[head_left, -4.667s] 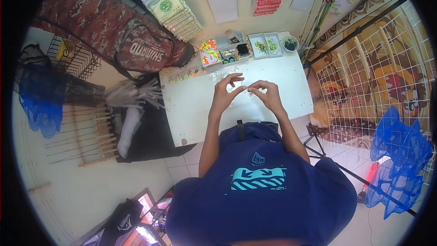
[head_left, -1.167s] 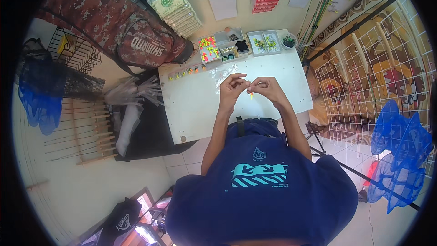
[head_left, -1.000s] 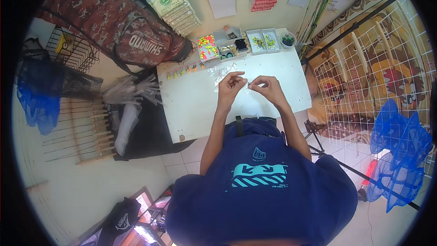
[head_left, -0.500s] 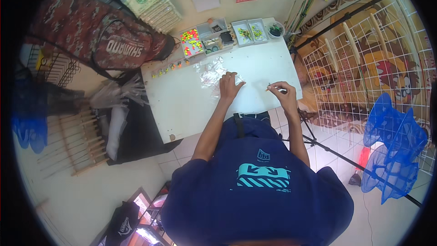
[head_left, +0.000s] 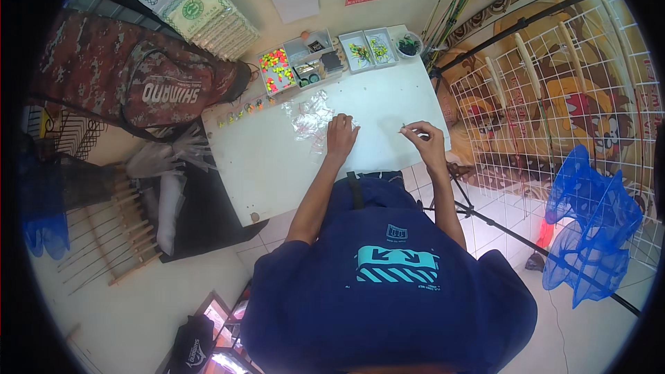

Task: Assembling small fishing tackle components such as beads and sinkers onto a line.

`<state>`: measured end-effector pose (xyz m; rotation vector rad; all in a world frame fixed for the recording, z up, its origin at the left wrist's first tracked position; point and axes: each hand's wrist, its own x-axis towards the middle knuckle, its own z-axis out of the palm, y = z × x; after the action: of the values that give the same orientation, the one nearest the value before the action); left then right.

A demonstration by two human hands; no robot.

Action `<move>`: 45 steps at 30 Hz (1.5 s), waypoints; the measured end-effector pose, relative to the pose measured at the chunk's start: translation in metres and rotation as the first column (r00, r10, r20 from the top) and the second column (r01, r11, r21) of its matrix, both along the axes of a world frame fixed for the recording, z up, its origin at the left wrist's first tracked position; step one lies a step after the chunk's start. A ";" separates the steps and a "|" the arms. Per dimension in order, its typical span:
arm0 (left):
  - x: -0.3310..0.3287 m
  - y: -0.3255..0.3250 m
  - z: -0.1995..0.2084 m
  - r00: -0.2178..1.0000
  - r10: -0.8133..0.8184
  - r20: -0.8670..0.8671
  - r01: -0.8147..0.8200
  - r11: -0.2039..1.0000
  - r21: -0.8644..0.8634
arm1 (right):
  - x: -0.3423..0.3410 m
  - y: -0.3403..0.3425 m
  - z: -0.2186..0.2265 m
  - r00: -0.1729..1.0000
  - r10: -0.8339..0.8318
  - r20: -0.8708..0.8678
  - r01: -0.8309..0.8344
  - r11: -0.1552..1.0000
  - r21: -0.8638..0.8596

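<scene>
A small dark piece (head_left: 403,127), too small to make out clearly, is over the right part of the white worktop (head_left: 253,170), toward its near right corner. The right hand (head_left: 427,142) grasps it between thumb and forefinger, at the fingertips, with the other fingers curled behind.

The left hand (head_left: 341,136) is palm down over the middle of the worktop, nearer the near edge, its fingers bent and close together. Its fingertips are at the right side of some clear plastic bags (head_left: 307,116); whether they grip one, I cannot tell. The bags lie loosely spread between that hand and the far edge.

Along the far edge, from the left corner, come a row of small coloured pieces (head_left: 250,107), a box of pink and yellow beads (head_left: 276,70), a grey divided tray (head_left: 309,50), two white trays side by side, the left one (head_left: 358,51) and the right one (head_left: 380,48) both holding green and yellow pieces, and a round tub (head_left: 409,45) with dark contents at the far right corner.
</scene>
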<state>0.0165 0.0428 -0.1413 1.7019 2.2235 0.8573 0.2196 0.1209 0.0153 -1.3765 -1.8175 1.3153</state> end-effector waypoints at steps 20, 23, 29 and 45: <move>0.002 -0.007 0.004 0.989 0.149 -0.011 -0.150 0.988 -0.040 | -0.015 0.000 0.005 0.993 0.105 -0.049 -0.105 0.994 0.008; 0.002 -0.007 -0.004 0.985 0.101 -0.139 -0.112 0.991 -0.073 | -0.015 -0.002 0.003 0.995 0.096 -0.026 -0.095 0.995 0.023; 0.001 -0.010 -0.003 0.980 0.031 -0.196 -0.048 0.996 -0.080 | -0.013 -0.005 0.000 0.992 0.105 -0.065 -0.103 0.994 0.040; -0.002 -0.006 0.059 0.865 -0.026 0.501 -0.093 0.973 0.211 | -0.024 -0.014 0.017 0.986 0.005 -0.168 -0.002 1.000 0.017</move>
<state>0.0148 0.0366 -0.0819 1.3165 1.8555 1.4263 0.1957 0.1071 0.0325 -1.2147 -1.7147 1.3719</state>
